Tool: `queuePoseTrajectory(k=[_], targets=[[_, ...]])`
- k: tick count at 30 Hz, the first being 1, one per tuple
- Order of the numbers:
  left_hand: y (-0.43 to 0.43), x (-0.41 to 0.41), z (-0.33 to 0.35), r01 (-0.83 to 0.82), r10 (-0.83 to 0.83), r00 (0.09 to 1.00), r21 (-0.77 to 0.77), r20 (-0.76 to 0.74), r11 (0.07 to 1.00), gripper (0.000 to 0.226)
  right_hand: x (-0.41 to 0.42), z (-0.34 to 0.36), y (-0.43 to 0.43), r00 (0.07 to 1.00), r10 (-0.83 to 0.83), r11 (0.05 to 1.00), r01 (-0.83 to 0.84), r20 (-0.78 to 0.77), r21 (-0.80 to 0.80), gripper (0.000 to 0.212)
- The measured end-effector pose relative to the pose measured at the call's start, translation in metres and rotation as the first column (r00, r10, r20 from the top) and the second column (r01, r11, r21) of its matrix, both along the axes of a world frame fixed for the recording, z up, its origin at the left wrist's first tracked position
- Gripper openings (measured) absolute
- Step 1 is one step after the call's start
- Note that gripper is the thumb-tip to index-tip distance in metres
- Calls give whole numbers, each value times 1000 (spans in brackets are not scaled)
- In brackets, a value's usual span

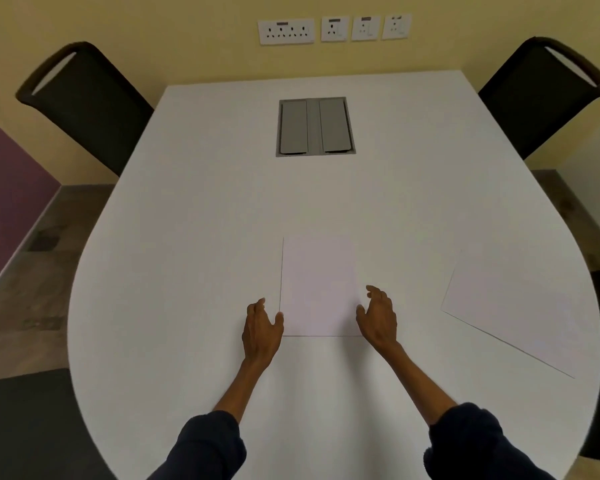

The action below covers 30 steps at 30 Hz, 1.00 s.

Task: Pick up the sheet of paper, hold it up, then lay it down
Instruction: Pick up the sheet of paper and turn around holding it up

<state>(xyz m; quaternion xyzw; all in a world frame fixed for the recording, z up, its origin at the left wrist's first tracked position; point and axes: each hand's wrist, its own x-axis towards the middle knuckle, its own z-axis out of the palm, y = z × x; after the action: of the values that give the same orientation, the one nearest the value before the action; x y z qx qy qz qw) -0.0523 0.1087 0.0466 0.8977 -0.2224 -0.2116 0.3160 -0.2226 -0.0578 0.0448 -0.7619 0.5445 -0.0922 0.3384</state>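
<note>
A white sheet of paper point(317, 285) lies flat on the white table point(194, 237), straight in front of me. My left hand point(261, 327) is at the sheet's near left corner, thumb at the paper's edge, fingers loosely curved and holding nothing. My right hand point(378, 315) is at the near right corner, thumb by the edge, fingers arched over the table beside the sheet. Neither hand grips the paper.
A second white sheet point(520, 310) lies at an angle near the table's right edge. A grey cable hatch point(315, 126) is set into the tabletop further back. Black chairs stand at the far left point(84, 109) and far right point(541, 98).
</note>
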Motion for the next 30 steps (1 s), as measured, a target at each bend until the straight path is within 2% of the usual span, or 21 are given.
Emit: queuePoseTrajectory(k=[4, 8, 13, 25, 30], targets=[[-25, 11, -21, -2, 3, 998, 13, -71, 1000, 57, 11, -21, -15, 997, -11, 999, 14, -70, 42, 55], [-45, 19, -42, -2, 14, 994, 109, -112, 994, 67, 25, -38, -25, 987, -30, 994, 46, -161, 98, 66], [-61, 22, -59, 5, 6, 999, 226, -45, 974, 74, 40, -56, -26, 968, -70, 994, 90, -242, 70, 64], [-68, 4, -63, 22, -31, 999, 295, 26, 955, 75, 55, -62, -10, 966, -140, 986, 155, -216, 53, 64], [-70, 1, -59, 7, -20, 999, 276, 46, 961, 66, 58, -59, -6, 973, -177, 982, 185, -152, 43, 64]])
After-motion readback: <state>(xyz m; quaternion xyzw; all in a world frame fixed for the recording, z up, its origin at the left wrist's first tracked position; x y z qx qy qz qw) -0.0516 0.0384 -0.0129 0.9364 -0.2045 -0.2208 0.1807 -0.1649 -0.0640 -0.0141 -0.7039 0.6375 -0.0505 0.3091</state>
